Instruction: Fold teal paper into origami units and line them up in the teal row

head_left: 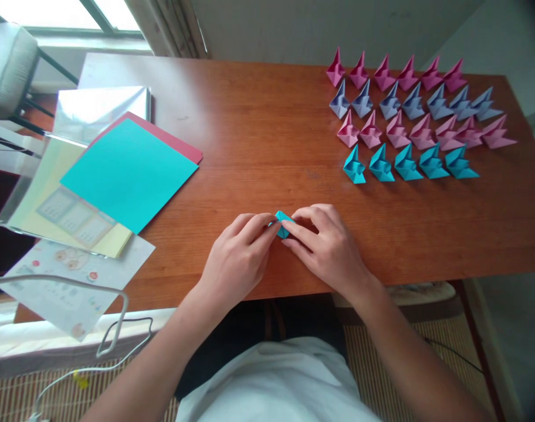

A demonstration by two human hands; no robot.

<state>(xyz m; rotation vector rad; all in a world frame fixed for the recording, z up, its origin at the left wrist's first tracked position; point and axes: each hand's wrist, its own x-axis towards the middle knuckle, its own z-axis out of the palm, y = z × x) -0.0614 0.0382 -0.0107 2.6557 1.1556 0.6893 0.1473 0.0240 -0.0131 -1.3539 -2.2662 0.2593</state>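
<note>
Near the table's front edge, a small folded piece of turquoise paper (283, 218) lies between my two hands. My left hand (241, 255) pinches it from the left, its fingers closed together at the paper's edge. From the right, my right hand (327, 246) grips it with the fingertips, one finger pressing on its top. Parts of the folded paper are hidden under the fingertips. Beyond my right hand stands a row of turquoise origami pieces (408, 164) with pointed tips.
Behind that row stand rows of pink (397, 130), lavender (413, 101) and magenta origami pieces (384, 74). At the left lie turquoise paper sheets (131, 170) over red sheets (186, 146), a clear plastic packet (102, 108) and a printed sheet (80, 293). A white cable (87, 370) hangs below.
</note>
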